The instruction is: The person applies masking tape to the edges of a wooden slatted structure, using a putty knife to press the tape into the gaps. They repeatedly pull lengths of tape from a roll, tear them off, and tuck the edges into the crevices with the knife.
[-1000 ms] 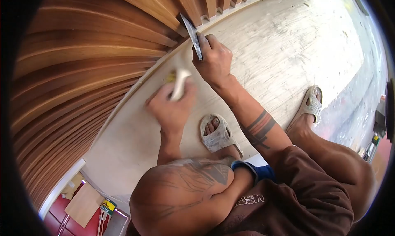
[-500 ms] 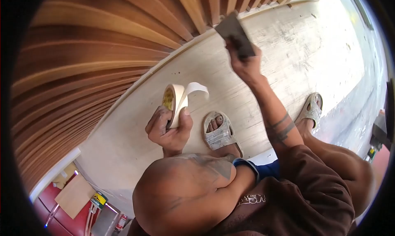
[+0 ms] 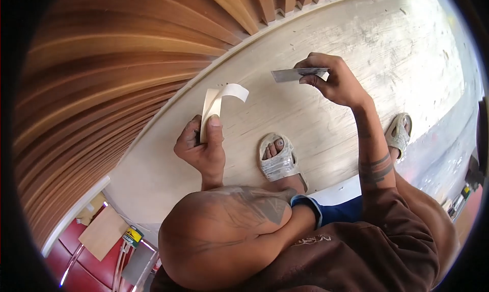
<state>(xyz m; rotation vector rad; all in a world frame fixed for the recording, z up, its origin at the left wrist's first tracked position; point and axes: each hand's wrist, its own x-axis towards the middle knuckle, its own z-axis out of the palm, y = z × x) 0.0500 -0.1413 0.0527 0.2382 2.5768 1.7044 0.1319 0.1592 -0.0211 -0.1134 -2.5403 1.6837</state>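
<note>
Two hands above a pale wooden surface [image 3: 326,124] beside brown wooden slats [image 3: 122,42], a tape roll at center left, a flat blade at upper center.
The surface, scuffed and streaked, runs from lower left to upper right; the slats fill the upper left, and red panels [image 3: 94,264] and a brown board [image 3: 104,233] show at lower left. One tape roll [image 3: 210,108], its loose end curling right, is gripped between the thumb and bent fingers of the left hand [image 3: 204,148]; one blade [image 3: 291,75] is pinched in the closed fingers of the right hand [image 3: 333,80]. Two sandals [image 3: 278,159] are worn, one on each foot.
</note>
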